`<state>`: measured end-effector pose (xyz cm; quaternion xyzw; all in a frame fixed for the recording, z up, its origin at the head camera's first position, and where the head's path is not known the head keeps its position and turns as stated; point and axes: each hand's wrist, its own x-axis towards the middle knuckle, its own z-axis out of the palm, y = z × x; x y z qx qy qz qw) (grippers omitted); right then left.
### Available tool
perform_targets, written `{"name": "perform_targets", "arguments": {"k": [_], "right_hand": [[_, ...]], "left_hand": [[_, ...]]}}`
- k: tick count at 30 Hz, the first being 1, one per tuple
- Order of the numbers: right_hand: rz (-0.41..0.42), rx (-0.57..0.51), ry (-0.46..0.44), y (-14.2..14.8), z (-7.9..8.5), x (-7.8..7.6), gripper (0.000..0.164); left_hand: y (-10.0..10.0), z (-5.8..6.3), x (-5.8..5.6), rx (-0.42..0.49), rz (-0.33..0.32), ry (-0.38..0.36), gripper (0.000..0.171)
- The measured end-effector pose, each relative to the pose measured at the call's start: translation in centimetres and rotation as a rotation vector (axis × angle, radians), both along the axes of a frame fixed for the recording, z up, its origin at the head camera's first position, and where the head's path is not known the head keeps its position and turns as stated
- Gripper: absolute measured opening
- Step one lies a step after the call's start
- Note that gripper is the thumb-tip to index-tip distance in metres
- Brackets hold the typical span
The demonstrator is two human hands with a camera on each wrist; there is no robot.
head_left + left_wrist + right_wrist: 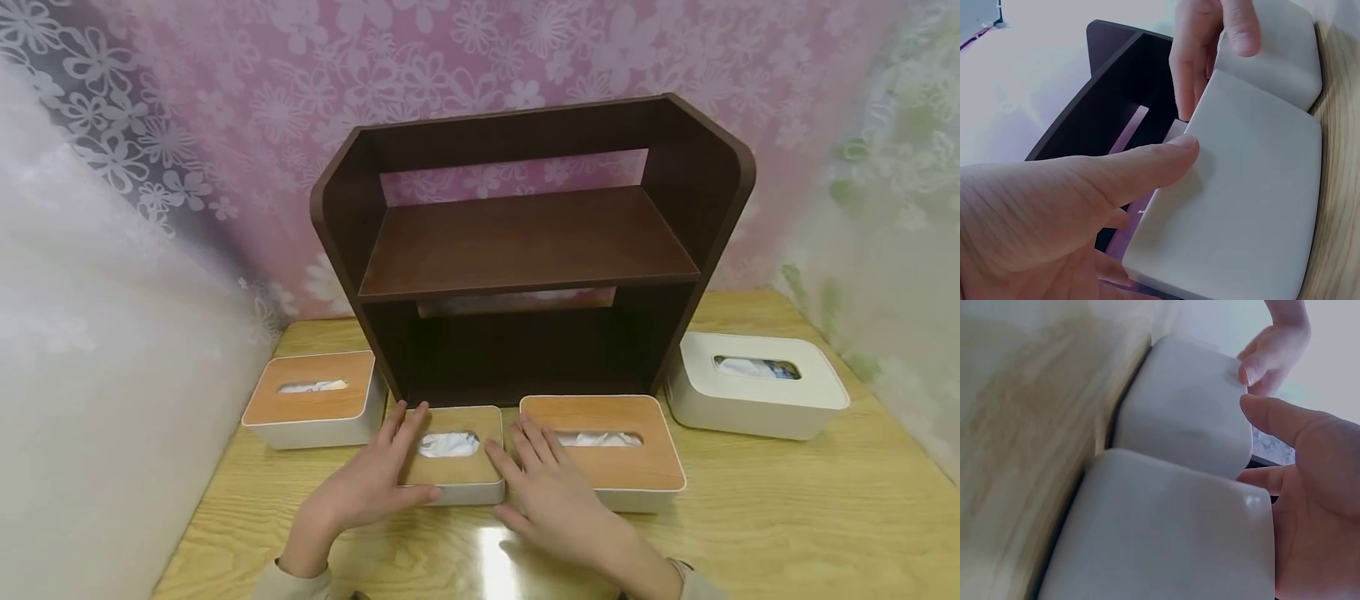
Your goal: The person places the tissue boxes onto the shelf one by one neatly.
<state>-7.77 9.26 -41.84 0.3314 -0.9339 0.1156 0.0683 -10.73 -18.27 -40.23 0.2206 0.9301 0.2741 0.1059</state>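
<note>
A small tissue box (457, 472) with a pale wooden lid sits on the table at the shelf's front edge. My left hand (371, 483) touches its left side, fingers spread over the left edge and thumb at the front. In the left wrist view the thumb lies on the top edge of the white front (1247, 194). My right hand (558, 504) lies between this box and a larger orange-lidded tissue box (637, 462). Its straight fingers overlap the larger box's left part in the head view, with one finger at the small box's right side. White tissue shows in both slots.
A dark brown two-tier shelf (532, 242) stands behind the boxes. Another orange-lidded tissue box (315, 429) stands at its left, and an all-white one (757, 408) at its right. Floral cloth (487, 58) hangs behind; the table (787, 517) has wood grain.
</note>
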Motion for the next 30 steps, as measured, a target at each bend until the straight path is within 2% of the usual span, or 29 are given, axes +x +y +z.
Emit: {"name": "perform_targets", "arguments": {"k": [7, 13, 18, 21, 25, 30], "right_hand": [[-0.014, 0.042, 0.039, -1.2, -0.3, 0.2, 0.068], [-0.022, 0.021, 0.062, -2.1, -0.2, 0.0, 0.064], [-0.041, 0.022, 0.083, -2.5, -0.2, -0.3, 0.063], [-0.046, 0.024, 0.082, -2.8, -0.1, -0.4, 0.066], [-0.051, 0.017, 0.060, -3.0, 0.1, -0.4, 0.068], [-0.069, -0.020, 0.030, -3.2, 0.2, -0.3, 0.073]], "left_hand": [[-0.6, 0.0, 0.2, 0.045, 0.019, -0.032, 0.104], [-1.0, -1.0, 0.1, 0.144, 0.003, -0.148, 0.109], [-1.0, -1.4, -0.4, 0.172, 0.020, -0.194, 0.117], [-1.1, -1.3, -0.3, 0.188, 0.056, -0.190, 0.120], [-1.0, -1.6, 0.0, 0.281, 0.106, -0.168, 0.120], [-0.7, -2.0, 0.3, 0.369, 0.198, -0.179, 0.118]]}}
